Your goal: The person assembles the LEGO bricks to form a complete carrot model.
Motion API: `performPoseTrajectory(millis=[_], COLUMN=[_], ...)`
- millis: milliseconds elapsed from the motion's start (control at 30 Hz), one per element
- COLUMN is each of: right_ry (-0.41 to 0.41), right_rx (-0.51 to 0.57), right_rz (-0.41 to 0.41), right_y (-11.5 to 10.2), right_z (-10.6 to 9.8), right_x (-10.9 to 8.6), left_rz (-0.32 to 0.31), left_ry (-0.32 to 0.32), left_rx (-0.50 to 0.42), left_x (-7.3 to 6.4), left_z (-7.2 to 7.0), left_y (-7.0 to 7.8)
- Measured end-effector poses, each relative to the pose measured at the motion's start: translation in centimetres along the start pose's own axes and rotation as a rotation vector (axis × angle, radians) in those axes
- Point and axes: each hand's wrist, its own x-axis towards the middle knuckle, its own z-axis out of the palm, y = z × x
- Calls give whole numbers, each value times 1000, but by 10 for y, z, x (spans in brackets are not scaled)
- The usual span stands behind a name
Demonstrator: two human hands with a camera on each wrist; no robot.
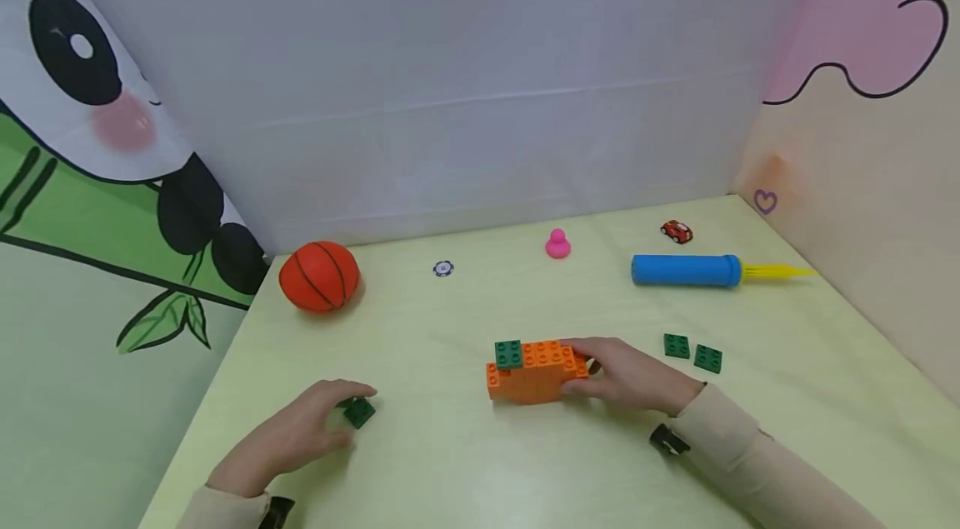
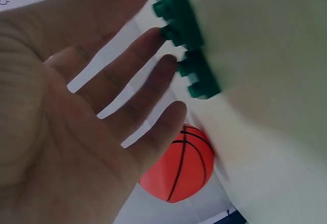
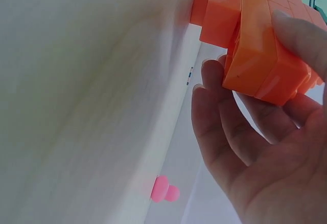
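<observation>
My right hand (image 1: 630, 375) grips the right end of an orange toy-brick build (image 1: 534, 387), thumb on the near side and fingers behind. One green brick (image 1: 508, 354) sits on top of the build near its left end. Over on the left, my left hand (image 1: 292, 433) reaches around two small green bricks (image 2: 186, 22) with thumb and fingers spread apart. In the left wrist view its fingers are fairly straight, and the bricks lie just beyond the fingertips. From the head view, one of these bricks (image 1: 359, 412) shows clearly while the hand partly covers the other.
Two more green bricks (image 1: 677, 346) lie right of my right hand. Along the back are a small basketball (image 1: 318, 277), a poker chip (image 1: 443, 268), a pink knob-shaped piece (image 1: 557, 244), a red toy car (image 1: 677, 232) and a blue pump (image 1: 686, 271) with a yellow nozzle.
</observation>
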Motion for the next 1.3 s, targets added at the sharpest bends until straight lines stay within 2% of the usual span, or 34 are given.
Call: performPoseTrajectory(millis=[67, 167, 300, 500, 600, 733, 833, 900, 1100, 1200, 1300], right_ry=[4, 4, -6, -2, 2, 1, 4, 5, 0, -5, -4], right_rx=[1, 5, 11, 5, 2, 4, -1, -3, 18, 21, 8], right_rz=[-6, -16, -18, -22, -23, -23, -22, -21, -20, -26, -42], right_y=[1, 1, 2, 2, 2, 2, 2, 2, 3, 3, 3], right_z=[-1, -1, -1, 0, 0, 0, -1, -2, -3, -2, -1], right_x=[-1, -2, -1, -1, -1, -1, -2, -3, -3, -3, -2], left_rz=[-45, -71, -51, -23, -22, -37, 47, 151, 469, 577, 638], left_ry=[10, 38, 62, 55, 48, 71, 136, 194, 344, 379, 376], left_rx=[2, 20, 51, 84, 86, 29, -26, -53, -122, -163, -190], left_x=[-1, 1, 3, 10, 13, 17, 24, 31, 58, 71, 82], left_z=[3, 7, 14, 16, 15, 14, 12, 9, 4, 6, 10], left_y=[-3, -6, -8, -9, -5, 6, 19, 33, 93, 123, 147])
